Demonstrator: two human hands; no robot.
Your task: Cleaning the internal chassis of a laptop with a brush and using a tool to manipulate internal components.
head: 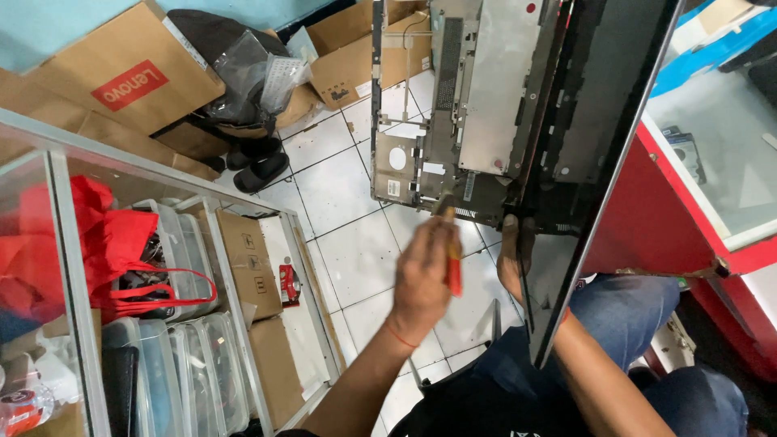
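Head view: person seated over a white tile floor (356, 259).
Left hand (422, 279): fist wrapped round a red-handled screwdriver (452, 257), tip at the laptop's hinge corner.
Right hand (513, 263): gripping the opened laptop (518, 105) by its bottom edge, holding it up, centre-right.
Left side: glass cabinet (73, 267) with red bag (105, 243).

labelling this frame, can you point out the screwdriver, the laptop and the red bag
screwdriver (453, 271): head view, on its red handle in the left hand
laptop (502, 97): head view, on the bare metal inner panel
red bag (113, 235): head view, on its body behind the glass
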